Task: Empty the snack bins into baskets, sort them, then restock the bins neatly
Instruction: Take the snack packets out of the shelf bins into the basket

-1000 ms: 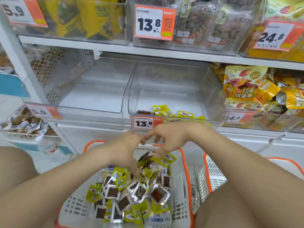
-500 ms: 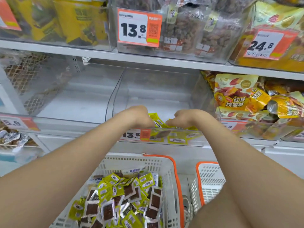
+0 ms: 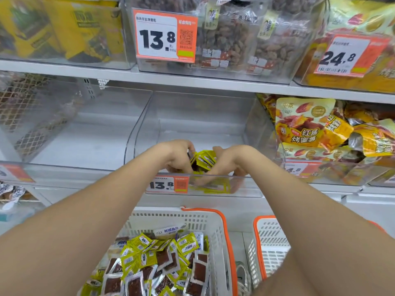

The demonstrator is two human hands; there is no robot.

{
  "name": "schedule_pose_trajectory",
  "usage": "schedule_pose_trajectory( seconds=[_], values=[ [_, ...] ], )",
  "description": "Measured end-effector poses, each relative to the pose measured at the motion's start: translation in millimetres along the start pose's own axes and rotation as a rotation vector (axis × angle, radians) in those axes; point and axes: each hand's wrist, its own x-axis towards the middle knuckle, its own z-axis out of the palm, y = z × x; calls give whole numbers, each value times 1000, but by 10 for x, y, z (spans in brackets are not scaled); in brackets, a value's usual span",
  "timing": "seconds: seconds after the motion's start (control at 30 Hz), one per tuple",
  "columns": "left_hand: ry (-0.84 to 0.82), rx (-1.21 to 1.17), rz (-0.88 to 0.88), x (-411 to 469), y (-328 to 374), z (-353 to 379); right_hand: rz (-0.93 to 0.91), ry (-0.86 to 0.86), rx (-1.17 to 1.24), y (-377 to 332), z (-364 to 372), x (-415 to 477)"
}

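Fingers curled, left hand and right hand squeeze one bunch of yellow packets edge-up at the clear bin's near end, probably squaring a neat row. More packets wait in the basket below.

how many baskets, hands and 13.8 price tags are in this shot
baskets: 2
hands, both gripping yellow packets: 2
13.8 price tags: 2
total: 6
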Motion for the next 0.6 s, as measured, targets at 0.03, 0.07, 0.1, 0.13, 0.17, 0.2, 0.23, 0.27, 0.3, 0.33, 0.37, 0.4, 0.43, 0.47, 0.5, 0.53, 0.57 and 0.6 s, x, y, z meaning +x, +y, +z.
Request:
schedule_pose_trajectory(
  seconds=[0.03, 0.07, 0.1, 0.13, 0.17, 0.2, 0.23, 0.27, 0.3, 0.33, 0.37, 0.4, 0.43, 0.47, 0.5, 0.53, 0.57, 0.6],
  values=[
    [-11, -63, 18, 16, 10, 4, -10, 52, -91, 2, 14, 29],
    [-20, -92, 37, 22, 29, 10, -34, 113, -187, 3, 30, 64],
    [-20, -100, 58, 38, 41, 20, -82, 171, -260, 2, 49, 103],
    [-15, -95, 77, 41, 52, 30, -140, 210, -307, 0, 61, 136],
    [-3, -85, 89, 47, 51, 43, -205, 228, -342, -7, 63, 162],
    [10, -67, 94, 48, 43, 56, -256, 237, -374, -11, 53, 185],
    [24, -52, 99, 40, 37, 67, -291, 245, -392, -9, 40, 212],
    [42, -44, 109, 31, 31, 72, -307, 251, -404, -10, 22, 218],
    [64, -47, 122, 31, 18, 72, -327, 268, -408, -4, 13, 226],
    [93, -57, 135, 27, 9, 65, -344, 293, -406, 7, 6, 247],
    [127, -65, 146, 17, 0, 55, -365, 321, -391, 18, 5, 267],
    [166, -60, 159, 5, -6, 42, -376, 344, -359, 26, 8, 274],
    [208, -43, 171, -4, -15, 30, -385, 371, -309, 42, 6, 287],
    [248, -23, 185, -23, -22, 19, -385, 397, -251, 56, -1, 282],
    [287, -6, 204, -46, -33, 14, -387, 422, -184, 73, -8, 271],
    [332, 8, 235, -86, -47, 15, -391, 441, -111, 92, -16, 257],
    [386, 23, 277, -132, -63, 19, -411, 463, -25, 112, -26, 237],
    [444, 36, 325, -189, -81, 25, -435, 481, 75, 135, -39, 202]
  ],
)
